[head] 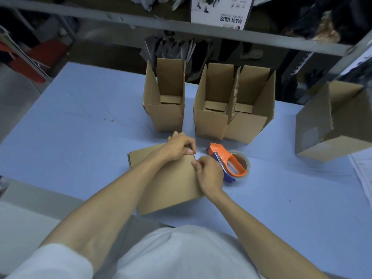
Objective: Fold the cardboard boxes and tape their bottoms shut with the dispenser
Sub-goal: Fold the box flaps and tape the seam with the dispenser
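Cardboard box lies flat on blue table beneath metal shelving.

Soft, even light from overhead fell on the pale blue table, lighting the flattened box without glare and leaving only faint shadows at the foot of the upright cardboard boxes. The shelving behind lay in murky gloom. A slight sheen showed on the orange tape dispenser. The wide-angle lens bowed straight lines, and the edges were soft and smeared.
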Action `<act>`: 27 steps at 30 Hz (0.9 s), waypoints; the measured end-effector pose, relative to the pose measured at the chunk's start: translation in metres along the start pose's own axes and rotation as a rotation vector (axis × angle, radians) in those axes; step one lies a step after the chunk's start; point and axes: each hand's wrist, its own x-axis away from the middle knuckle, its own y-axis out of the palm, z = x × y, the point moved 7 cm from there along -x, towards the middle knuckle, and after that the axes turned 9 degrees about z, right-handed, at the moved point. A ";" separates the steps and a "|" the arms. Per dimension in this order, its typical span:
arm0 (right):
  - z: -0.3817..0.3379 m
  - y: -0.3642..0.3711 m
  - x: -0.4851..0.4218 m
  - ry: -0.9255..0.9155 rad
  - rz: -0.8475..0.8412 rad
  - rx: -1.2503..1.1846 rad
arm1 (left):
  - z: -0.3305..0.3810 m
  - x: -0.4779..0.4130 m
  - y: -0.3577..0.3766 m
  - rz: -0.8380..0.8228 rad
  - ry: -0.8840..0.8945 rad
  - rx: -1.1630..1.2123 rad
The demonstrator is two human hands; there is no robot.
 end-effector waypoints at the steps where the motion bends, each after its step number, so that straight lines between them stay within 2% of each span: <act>1: 0.002 0.000 0.002 0.001 -0.011 0.002 | 0.000 0.000 0.003 -0.001 0.000 0.004; 8: 0.006 -0.003 0.008 -0.018 -0.007 0.085 | 0.011 -0.006 0.003 0.057 0.032 -0.146; 11: 0.014 0.005 0.010 0.176 -0.049 -0.176 | 0.018 0.006 -0.001 0.180 -0.021 -0.283; 13: 0.021 0.016 0.016 0.345 -0.146 -0.429 | 0.019 0.027 -0.004 0.335 -0.092 -0.215; 14: 0.023 0.014 0.016 0.360 -0.150 -0.476 | 0.017 0.040 -0.002 0.390 -0.140 -0.161; 16: 0.032 -0.004 0.010 0.276 -0.011 -0.375 | 0.006 0.066 0.011 0.395 -0.237 -0.130; 18: 0.048 -0.026 0.001 0.250 0.173 -0.213 | -0.004 0.084 0.028 0.329 -0.269 -0.235; 19: 0.055 -0.033 -0.003 0.251 0.211 -0.159 | -0.008 0.089 0.034 0.308 -0.258 -0.293; 24: 0.069 -0.011 -0.020 0.195 0.005 0.187 | -0.009 0.085 0.037 0.303 -0.250 -0.391; 27: 0.076 -0.004 -0.028 0.197 -0.022 0.291 | -0.007 0.079 0.036 0.306 -0.271 -0.379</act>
